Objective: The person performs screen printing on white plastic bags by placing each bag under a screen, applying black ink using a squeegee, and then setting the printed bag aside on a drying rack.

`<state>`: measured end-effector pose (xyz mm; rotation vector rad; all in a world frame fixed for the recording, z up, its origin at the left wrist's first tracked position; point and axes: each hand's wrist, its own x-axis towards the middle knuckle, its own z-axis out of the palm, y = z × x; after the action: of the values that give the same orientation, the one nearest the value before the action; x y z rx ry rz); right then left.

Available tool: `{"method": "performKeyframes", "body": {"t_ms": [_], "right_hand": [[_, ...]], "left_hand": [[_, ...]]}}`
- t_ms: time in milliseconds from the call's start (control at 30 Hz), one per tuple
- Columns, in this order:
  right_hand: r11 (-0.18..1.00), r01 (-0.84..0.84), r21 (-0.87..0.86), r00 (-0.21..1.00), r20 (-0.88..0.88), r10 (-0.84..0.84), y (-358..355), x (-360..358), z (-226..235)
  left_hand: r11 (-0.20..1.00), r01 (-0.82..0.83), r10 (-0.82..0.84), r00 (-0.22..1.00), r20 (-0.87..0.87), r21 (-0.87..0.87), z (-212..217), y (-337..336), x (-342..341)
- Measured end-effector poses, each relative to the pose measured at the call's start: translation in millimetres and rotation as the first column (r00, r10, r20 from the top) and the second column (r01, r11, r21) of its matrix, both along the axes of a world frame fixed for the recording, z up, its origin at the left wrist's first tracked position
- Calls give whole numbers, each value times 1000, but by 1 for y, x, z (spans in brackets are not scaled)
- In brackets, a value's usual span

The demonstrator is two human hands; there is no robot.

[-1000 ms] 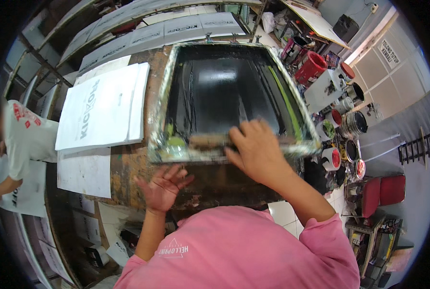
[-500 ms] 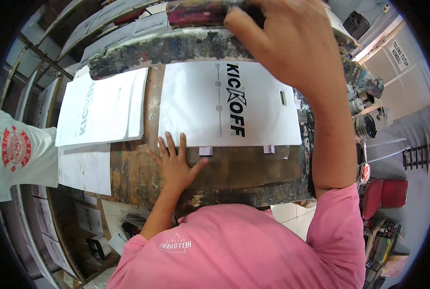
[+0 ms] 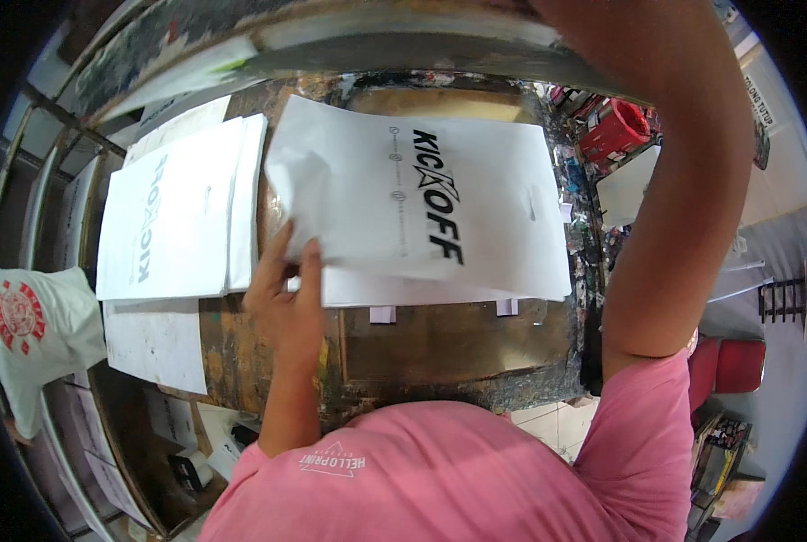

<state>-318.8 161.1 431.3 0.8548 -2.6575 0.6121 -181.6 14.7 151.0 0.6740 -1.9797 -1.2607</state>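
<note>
A white bag (image 3: 422,208) with a black printed mark lies on the stained wooden print table (image 3: 440,348). My left hand (image 3: 286,289) pinches the bag's lower left corner, which is lifted and creased off the table. My right forearm (image 3: 684,181) reaches up past the picture's top edge, so the right hand itself is cut off. The paint-smeared screen frame (image 3: 331,41) is tilted up high over the far side of the table. Two small tape tabs (image 3: 383,313) stick out below the bag.
A stack of printed white bags (image 3: 173,212) lies left of the table, with a plain white sheet (image 3: 155,343) below it. A white shirt with a red print (image 3: 33,325) hangs far left. A red bucket (image 3: 616,131) and a red stool (image 3: 738,366) stand at the right.
The screen frame swung up from flat on the table, uncovering the printed bag. My left hand moved from the table's bare wood to the bag's left corner and lifted it.
</note>
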Motion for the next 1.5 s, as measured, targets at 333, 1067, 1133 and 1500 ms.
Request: {"method": "performKeyframes", "body": {"t_ms": [333, 1067, 1133, 1500], "right_hand": [[997, 19, -75, 999, -41, -22, -8, 12, -5], [868, -376, 325, 922, 36, 386, 78, 65, -173], [862, -435, 261, 892, 256, 373, 85, 55, -189], [859, -493, 137, 771, 526, 359, 82, 72, -259]], "left_hand": [[933, -287, 309, 948, 74, -218, -8, -178, 138], [109, 675, -98, 738, -668, 730, 31, 12, 118], [270, 518, -203, 855, -478, 812, -24, 10, 132], [238, 315, -246, 935, -257, 919, -103, 11, 147]]}}
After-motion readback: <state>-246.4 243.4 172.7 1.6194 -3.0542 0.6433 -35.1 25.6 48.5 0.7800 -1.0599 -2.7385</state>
